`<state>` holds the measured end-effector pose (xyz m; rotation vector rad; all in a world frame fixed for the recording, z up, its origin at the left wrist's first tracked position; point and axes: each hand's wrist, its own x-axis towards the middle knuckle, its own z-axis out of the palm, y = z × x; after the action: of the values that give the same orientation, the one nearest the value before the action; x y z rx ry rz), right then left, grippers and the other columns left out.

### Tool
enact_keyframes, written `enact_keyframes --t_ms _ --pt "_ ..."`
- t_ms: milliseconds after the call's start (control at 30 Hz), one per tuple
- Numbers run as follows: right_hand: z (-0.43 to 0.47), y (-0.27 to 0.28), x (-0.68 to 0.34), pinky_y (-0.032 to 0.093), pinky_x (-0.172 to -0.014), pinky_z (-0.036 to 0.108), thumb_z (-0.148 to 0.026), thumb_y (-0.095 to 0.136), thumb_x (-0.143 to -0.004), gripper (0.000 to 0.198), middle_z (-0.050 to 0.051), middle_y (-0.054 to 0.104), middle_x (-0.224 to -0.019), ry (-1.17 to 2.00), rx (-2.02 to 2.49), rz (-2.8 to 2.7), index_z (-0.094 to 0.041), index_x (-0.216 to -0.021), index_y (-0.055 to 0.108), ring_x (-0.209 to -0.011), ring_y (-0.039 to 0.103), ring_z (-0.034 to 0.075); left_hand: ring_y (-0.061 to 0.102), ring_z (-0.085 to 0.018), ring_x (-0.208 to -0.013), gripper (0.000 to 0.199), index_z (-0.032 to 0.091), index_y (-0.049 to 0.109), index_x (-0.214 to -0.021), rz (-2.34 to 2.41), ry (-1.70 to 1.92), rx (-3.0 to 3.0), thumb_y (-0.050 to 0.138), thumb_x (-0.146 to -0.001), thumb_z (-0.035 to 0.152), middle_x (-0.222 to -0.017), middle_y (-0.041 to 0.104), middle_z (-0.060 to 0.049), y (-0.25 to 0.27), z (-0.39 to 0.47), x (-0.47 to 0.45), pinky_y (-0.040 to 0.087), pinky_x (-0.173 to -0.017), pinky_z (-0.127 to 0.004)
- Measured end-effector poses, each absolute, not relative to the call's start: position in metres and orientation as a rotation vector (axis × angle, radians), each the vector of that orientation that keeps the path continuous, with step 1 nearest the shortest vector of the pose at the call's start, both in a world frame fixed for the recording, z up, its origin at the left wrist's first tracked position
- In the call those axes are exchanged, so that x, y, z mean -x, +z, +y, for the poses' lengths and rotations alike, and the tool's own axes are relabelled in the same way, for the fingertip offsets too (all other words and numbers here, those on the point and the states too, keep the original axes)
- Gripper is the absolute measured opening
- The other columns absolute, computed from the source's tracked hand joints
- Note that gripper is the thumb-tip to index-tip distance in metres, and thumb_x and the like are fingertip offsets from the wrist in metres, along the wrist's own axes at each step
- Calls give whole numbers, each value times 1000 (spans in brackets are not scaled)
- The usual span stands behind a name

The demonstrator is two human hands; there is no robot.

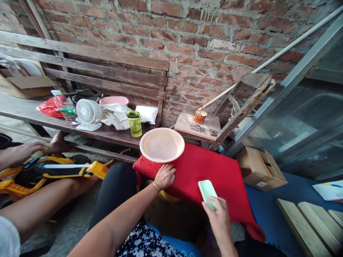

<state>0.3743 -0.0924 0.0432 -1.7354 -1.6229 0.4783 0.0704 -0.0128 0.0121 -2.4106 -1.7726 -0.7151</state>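
Two hands show in my head view, and one pale green block [205, 188] is in use. My right hand [220, 215] closes around its near end, thumb on one side and fingers on the other. My left hand [165, 175] lies palm down on the near edge of the red-covered bench [222, 164], fingers loosely extended, with nothing visible in its grip; I can't tell whether the fingertips touch the pale basin [162, 144] just beyond.

On progress, I judge that picking up is done: the block is in my grip, well apart from the basin. Setting it down is not yet done. I can't make out clearly what the basin holds.

The block sits over the right part of the red cover, nearer me than the basin is. Its long axis runs away from me, leaning slightly left, with the free, rounded end pointing towards the wooden chair [184, 125] that carries a patterned cup [200, 117]. Whether its underside brushes the cloth, I can't tell.
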Motion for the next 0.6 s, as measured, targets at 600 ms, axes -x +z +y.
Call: enact_keyframes --t_ms 600 --pt "-69 40 -358 57 -83 42 -76 61 -77 55 10 66 -98 444 1830 -1536 -25 -90 75 -91 67 30 63 -27 -117 35 23 72 -110 -1936 -842 2428 58 -83 6 -121 69 -10 18 -14 -75 49 -109 -47"
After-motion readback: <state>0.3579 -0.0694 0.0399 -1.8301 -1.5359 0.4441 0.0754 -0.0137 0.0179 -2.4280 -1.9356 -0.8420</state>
